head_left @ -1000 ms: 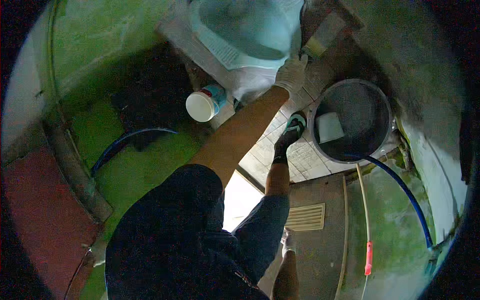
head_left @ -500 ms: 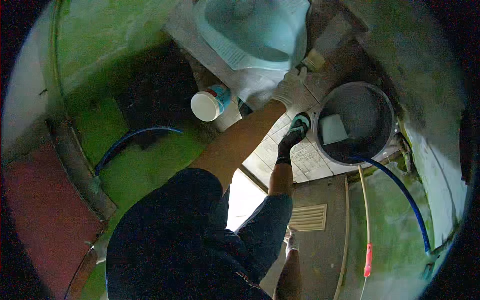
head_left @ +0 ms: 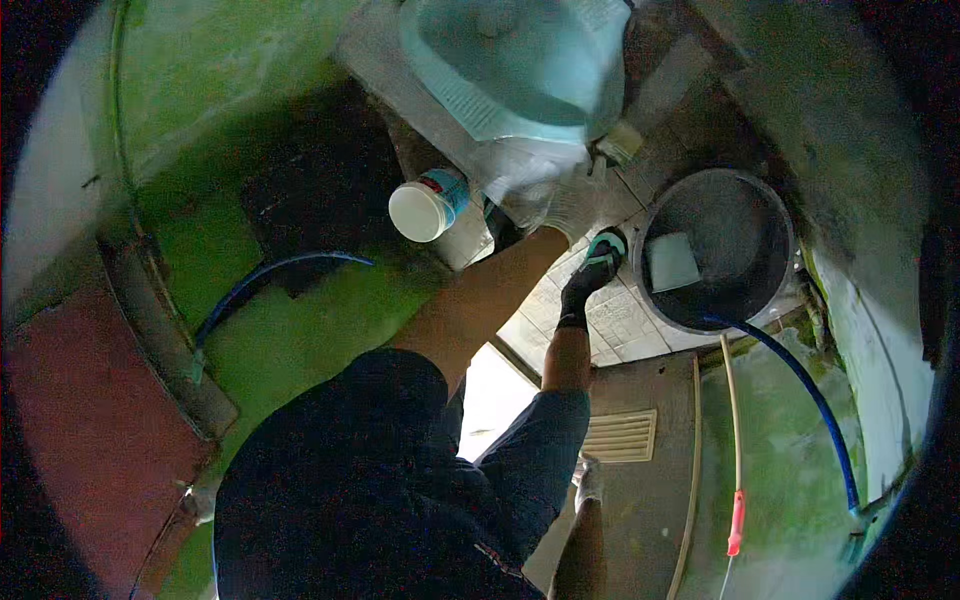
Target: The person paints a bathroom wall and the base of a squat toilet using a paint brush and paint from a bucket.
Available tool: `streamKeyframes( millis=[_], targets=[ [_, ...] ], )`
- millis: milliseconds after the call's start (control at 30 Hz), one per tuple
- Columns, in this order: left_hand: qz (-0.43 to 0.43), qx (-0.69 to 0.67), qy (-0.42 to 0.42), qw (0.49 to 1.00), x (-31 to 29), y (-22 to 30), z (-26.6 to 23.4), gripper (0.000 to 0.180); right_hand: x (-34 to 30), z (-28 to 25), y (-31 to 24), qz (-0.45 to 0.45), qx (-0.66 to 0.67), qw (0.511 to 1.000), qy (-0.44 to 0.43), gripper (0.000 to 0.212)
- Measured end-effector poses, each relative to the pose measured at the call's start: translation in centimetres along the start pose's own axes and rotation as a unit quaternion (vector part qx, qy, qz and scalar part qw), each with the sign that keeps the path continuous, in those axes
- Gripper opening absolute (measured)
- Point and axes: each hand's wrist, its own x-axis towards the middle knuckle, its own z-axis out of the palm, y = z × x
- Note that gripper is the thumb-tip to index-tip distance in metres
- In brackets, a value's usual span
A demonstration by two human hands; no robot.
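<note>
My left hand (head_left: 572, 203), in a white glove, is closed on a scrub brush (head_left: 620, 146). It holds the brush at the near right rim of a pale blue squat toilet pan (head_left: 520, 70). The bare forearm runs up to it from my dark sleeve at the lower middle. A white jar with a blue label (head_left: 428, 206) stands on the ledge just left of the hand. My right hand is not in view. My foot in a black and teal shoe (head_left: 594, 272) rests on the tiled floor below the hand.
A black bucket (head_left: 722, 250) with a pale scoop (head_left: 670, 262) inside stands right of the foot. A blue hose (head_left: 806, 392) runs from it down the right. A floor vent grille (head_left: 620, 436), a thin rod with an orange grip (head_left: 736, 520), and mossy green walls surround.
The gloved hand has drawn the brush down and left along the pan's rim, toward me. The view has also shifted slightly.
</note>
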Motion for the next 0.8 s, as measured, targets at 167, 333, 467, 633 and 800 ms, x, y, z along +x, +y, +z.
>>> streamKeyframes(
  millis=[167, 333, 467, 633, 800],
  targets=[
    [0.014, 0.019, 0.050, 0.998, -2.5, -4.3, -1.5, 0.056, 2.3, 0.6, 0.3, -0.010, 0.012, 1.000, -0.013, 0.034],
    [0.049, 0.051, 0.059, 0.996, -2.8, -0.5, -1.5, 0.056, 5.3, -8.5, 2.1, -0.369, 0.031, 0.927, -0.057, 0.035],
    [0.037, 0.082, 0.092, 0.992, -4.6, -6.9, -0.1, 0.040, -0.4, 2.8, -8.4, -0.287, 0.029, 0.957, 0.003, 0.034],
    [0.023, 0.186, 0.010, 0.982, -6.9, -11.1, 1.7, 0.040, -6.8, 9.6, -15.5, -0.364, 0.074, 0.928, -0.022, 0.031],
    [-0.031, -0.239, 0.172, 0.955, -11.8, -5.1, -1.6, 0.043, -9.3, 9.6, -15.7, -0.478, -0.073, 0.875, 0.022, 0.032]
  ],
)
